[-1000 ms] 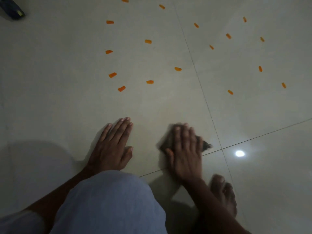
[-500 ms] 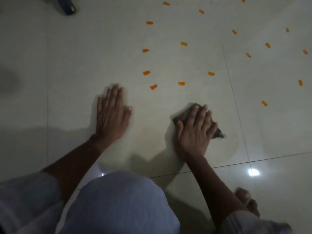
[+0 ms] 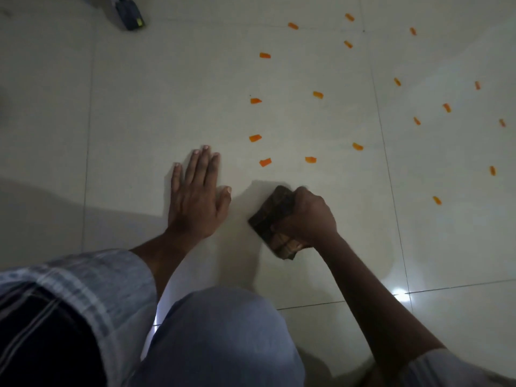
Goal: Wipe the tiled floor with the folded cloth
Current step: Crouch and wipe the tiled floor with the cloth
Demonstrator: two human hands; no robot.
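A dark folded cloth (image 3: 272,219) lies on the pale tiled floor (image 3: 156,107) a little right of centre. My right hand (image 3: 308,216) grips its right edge with the fingers curled around it; the cloth's left part shows, tilted on the floor. My left hand (image 3: 196,196) rests flat on the tile to the left of the cloth, fingers spread, holding nothing. A faint damp sheen covers the tile around and to the right of the cloth.
Several small orange marks (image 3: 265,162) dot the tiles beyond both hands and to the right. A dark object (image 3: 129,16) lies at the top left. My bent knee (image 3: 220,336) fills the bottom centre. A bright light reflection (image 3: 400,293) sits on the grout line.
My right hand, flat on the cloth earlier, has closed around its edge. The view shifted forward and left, and the left hand lies further out on the tile.
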